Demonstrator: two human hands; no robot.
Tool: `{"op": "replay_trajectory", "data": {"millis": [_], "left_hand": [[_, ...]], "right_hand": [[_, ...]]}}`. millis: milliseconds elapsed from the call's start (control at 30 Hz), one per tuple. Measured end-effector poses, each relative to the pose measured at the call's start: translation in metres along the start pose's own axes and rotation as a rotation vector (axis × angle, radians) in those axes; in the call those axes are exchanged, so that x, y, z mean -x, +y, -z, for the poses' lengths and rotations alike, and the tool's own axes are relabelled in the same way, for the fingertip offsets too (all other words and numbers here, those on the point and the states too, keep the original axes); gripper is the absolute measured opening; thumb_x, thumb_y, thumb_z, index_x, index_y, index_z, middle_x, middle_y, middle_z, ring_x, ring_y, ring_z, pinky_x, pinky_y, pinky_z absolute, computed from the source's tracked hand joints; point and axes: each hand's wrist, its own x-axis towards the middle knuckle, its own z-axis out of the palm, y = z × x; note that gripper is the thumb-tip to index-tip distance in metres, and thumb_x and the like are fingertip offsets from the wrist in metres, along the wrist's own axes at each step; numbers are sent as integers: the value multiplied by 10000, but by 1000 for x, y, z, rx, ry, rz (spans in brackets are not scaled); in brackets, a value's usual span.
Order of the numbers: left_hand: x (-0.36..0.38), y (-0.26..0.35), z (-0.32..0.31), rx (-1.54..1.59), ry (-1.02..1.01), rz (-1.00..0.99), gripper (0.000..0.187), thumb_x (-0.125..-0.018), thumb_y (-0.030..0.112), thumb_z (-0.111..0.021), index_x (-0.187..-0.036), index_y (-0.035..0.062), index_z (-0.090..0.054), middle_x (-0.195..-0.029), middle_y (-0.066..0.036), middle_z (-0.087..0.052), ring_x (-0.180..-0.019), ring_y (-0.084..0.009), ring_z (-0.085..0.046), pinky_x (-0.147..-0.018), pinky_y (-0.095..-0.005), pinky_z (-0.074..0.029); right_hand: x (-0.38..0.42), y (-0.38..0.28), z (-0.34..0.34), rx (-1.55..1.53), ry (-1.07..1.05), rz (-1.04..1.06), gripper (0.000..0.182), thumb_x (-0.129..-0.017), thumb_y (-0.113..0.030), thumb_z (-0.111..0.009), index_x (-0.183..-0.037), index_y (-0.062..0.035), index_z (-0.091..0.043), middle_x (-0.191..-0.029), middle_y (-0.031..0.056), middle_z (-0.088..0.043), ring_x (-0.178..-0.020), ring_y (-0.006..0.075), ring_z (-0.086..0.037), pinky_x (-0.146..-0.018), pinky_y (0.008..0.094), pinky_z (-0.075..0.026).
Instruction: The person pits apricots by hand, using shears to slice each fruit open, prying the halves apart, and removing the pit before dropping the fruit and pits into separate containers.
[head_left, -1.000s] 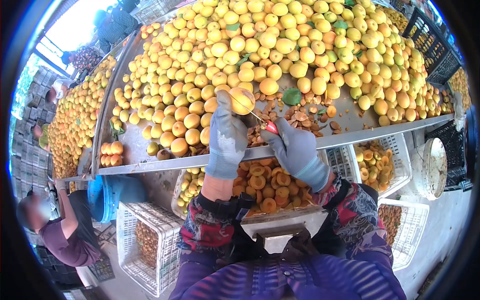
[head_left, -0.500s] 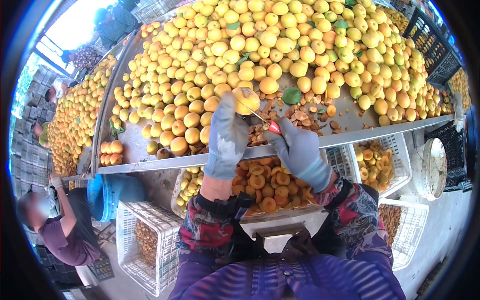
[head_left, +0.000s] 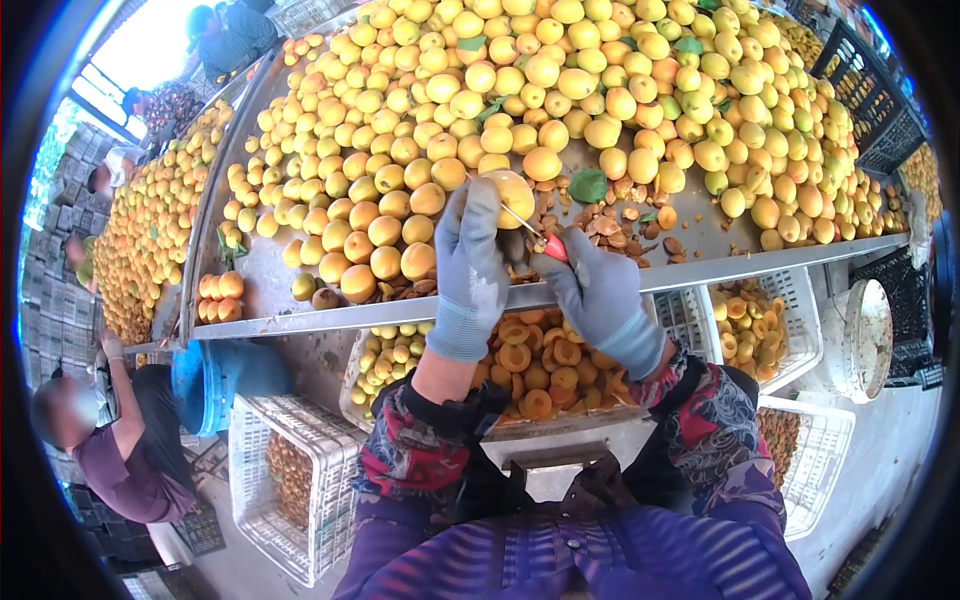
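My left hand (head_left: pixel 468 262), in a grey glove, is closed on a yellow apricot (head_left: pixel 513 197) above the near edge of the metal table. In my gloved right hand (head_left: pixel 592 288) is a small knife (head_left: pixel 553 246) with a red handle. Its thin blade lies against the front of the apricot. Brown pits and scraps (head_left: pixel 608 228) are scattered on the table just beyond my hands. Under the table's edge, between my forearms, halved apricots (head_left: pixel 545 365) fill a crate.
Whole apricots (head_left: pixel 560 80) are heaped across the metal table (head_left: pixel 700 215). Below it stand a blue barrel (head_left: pixel 235 375), a white crate (head_left: pixel 300 480) with brown contents and a white bucket (head_left: pixel 862 340). A person (head_left: pixel 125 450) in a purple shirt is at the left.
My left hand and the apricot have shifted slightly right, closer to my right hand. The knife blade now lies across the apricot more steeply.
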Motion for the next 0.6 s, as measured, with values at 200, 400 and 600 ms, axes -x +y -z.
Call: {"op": "replay_trajectory", "data": {"millis": [200,400,600], "left_hand": [[-2,-3,8,-136,-62,47,455,-957,479,-468,-946,46,-609,-581,35,-493,-459,-38,-407,-386,-194,-297],[-6,-6,8,-23,-8,4,452,-965,476,-448,-965,53,-607,-587,30,-494,-464,-38,-401,-398,-198,-300],[-8,-2,10,-14,-4,20,444,-962,465,-461,-1029,50,-606,-672,11,-549,-479,-41,-403,-414,-191,-323]], "right_hand": [[2,2,-2,-207,-51,-85,271,-900,-320,-602,-895,-60,-529,-622,156,-561,-579,341,-601,-490,394,-446],[8,-2,5,-668,-170,-259,236,-933,-242,-573,-898,-9,-570,-611,82,-510,-561,137,-500,-514,300,-410],[8,-1,17,-1037,-247,-307,212,-948,-211,-544,-912,-3,-565,-631,-10,-505,-580,24,-450,-495,186,-362]]}}
